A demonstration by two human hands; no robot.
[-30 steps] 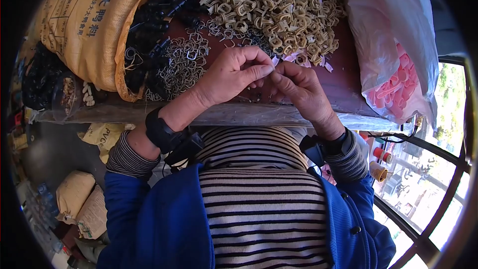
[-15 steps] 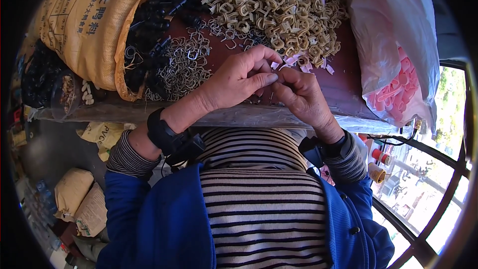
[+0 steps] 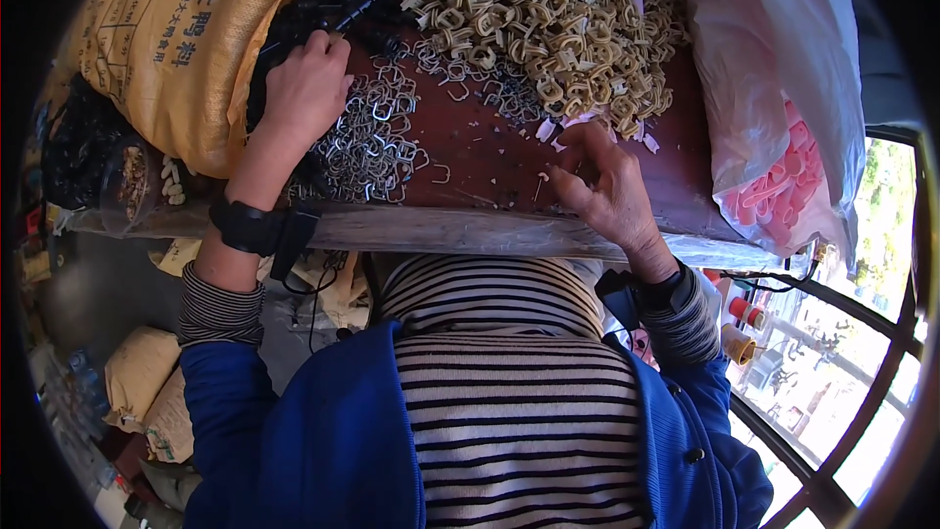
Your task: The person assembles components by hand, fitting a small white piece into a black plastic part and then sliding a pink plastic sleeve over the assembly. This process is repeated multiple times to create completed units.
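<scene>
My left hand [image 3: 305,88] reaches to the heap of black plastic parts [image 3: 354,12] at the far left. Its fingers are curled together at the heap's edge, and whatever they hold is hidden. Just right of that wrist lies a pile of bent silver metal clips [image 3: 377,142]. Over the reddish-brown table [image 3: 470,162] is my right hand [image 3: 609,186], thumb and forefinger apart, with nothing visible between them. Small pale pink pieces [image 3: 550,129] lie beside its fingertips, at the near edge of a big heap of beige plastic clips [image 3: 548,20].
A yellow woven sack [image 3: 181,49] stands at the left around the black parts. To the right, a white plastic bag [image 3: 774,49] holds pink plastic pieces [image 3: 783,181]. Clear plastic sheeting covers the table's front edge [image 3: 441,232]. A barred window [image 3: 871,323] is at the far right.
My hands were together at the table's middle. The left has moved away left to the black parts; the right has stayed near its place, its fingers now apart.
</scene>
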